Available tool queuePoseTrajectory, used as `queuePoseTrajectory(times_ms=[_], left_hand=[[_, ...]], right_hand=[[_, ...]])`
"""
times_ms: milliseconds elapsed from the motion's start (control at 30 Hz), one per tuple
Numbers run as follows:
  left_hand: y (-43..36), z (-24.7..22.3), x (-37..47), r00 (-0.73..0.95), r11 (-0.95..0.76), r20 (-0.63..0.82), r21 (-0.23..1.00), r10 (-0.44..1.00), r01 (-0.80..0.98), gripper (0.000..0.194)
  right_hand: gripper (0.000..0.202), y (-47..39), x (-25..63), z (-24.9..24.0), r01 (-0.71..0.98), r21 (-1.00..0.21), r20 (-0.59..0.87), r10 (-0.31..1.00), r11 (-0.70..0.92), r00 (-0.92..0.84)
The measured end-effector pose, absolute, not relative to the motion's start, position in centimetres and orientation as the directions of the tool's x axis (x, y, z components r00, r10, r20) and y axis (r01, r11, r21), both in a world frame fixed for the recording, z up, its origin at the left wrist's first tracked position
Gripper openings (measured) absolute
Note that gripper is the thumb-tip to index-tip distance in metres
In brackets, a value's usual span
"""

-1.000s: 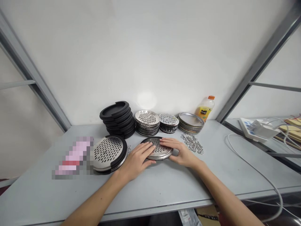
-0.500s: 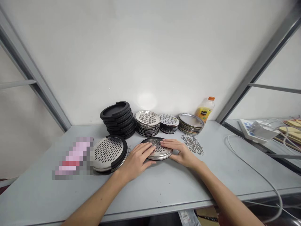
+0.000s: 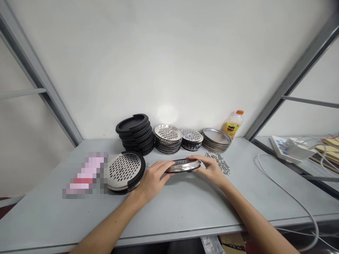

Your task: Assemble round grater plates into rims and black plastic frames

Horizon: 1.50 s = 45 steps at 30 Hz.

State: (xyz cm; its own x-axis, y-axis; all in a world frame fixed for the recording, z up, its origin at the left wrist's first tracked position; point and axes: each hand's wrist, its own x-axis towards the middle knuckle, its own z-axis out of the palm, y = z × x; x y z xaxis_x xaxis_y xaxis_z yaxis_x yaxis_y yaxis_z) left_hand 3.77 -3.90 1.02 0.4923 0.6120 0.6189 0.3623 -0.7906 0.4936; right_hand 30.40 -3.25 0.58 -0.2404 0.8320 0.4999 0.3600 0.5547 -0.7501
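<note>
A round metal grater disc assembly [image 3: 183, 165] with a black base is lifted off the table and tilted, its metal rim facing me. My left hand [image 3: 155, 178] grips its left edge, thumb below and fingers on top. On the right edge, my right hand [image 3: 210, 170] holds it the same way. Left of my hands lies a perforated metal disc in a black holder [image 3: 124, 171]. Behind stand a stack of black round holders [image 3: 135, 134], a stack of grater discs [image 3: 168, 139], a second, smaller grater stack [image 3: 191, 138] and plain metal discs [image 3: 216, 139].
Small metal clips [image 3: 221, 163] lie in a pile right of my right hand. A bottle with an orange cap [image 3: 233, 125] stands by the wall. A blurred pink item [image 3: 86, 174] is at the left. A white cable [image 3: 286, 192] and power strip [image 3: 284, 150] are at the right.
The grater disc assembly has been raised from the table and tipped edge-on. My hands have shifted from resting on its top to gripping both sides. The view has moved slightly.
</note>
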Motion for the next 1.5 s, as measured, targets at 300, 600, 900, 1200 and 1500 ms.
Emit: queuePoseTrajectory(times_ms=[300,600,900,1200,1500], left_hand=[[-4.3,0.5,3.6,0.433,-0.753,0.616,0.559,0.658,0.348,0.070],[-5.2,0.8,4.1,0.501,-0.723,0.559,0.652,0.661,0.227,0.045],[-8.0,1.6,4.3,0.379,-0.639,0.538,0.734,0.753,0.230,0.024],[-7.8,6.5,-6.6,0.616,-0.855,0.646,0.114,0.450,0.506,0.052],[-5.9,5.5,-14.0,0.750,-0.747,0.489,-0.260,0.445,0.612,0.049]], right_hand=[[0.030,-2.5,30.8,0.3,0.100,-0.915,0.374,0.916,0.390,-0.143],[0.037,-2.2,30.0,-0.8,-0.305,-0.937,0.227,0.959,0.167,-0.169],[0.052,-2.2,30.1,-0.8,-0.264,-0.951,0.247,0.905,0.159,-0.346],[0.048,-2.2,30.8,0.0,-0.250,-0.957,0.213,0.940,0.146,-0.267],[0.049,-2.2,30.5,-0.1,-0.234,-0.965,0.187,0.938,0.120,-0.292]])
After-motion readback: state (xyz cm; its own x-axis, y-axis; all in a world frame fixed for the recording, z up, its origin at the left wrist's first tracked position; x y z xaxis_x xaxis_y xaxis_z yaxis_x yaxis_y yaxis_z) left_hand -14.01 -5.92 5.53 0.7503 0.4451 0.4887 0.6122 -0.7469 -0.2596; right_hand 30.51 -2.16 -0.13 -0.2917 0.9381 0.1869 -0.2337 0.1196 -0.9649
